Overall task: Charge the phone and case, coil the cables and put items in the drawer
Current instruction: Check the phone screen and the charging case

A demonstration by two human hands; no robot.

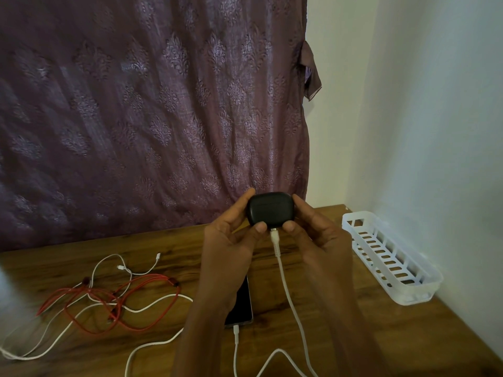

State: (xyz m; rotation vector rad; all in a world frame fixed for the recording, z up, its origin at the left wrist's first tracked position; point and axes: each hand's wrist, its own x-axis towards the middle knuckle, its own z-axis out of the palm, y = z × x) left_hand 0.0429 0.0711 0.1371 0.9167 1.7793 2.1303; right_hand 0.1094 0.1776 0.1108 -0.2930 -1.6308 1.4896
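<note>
While both are raised, the hands (pixel 231 242) (pixel 319 240) pinch the case (pixel 269 208).

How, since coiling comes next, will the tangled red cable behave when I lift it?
Probably floppy: the red cable lies in loose, irregular loops on the table. Likely light, since it looks thin. It may drag the white cable along, as that one threads through its loops.
</note>
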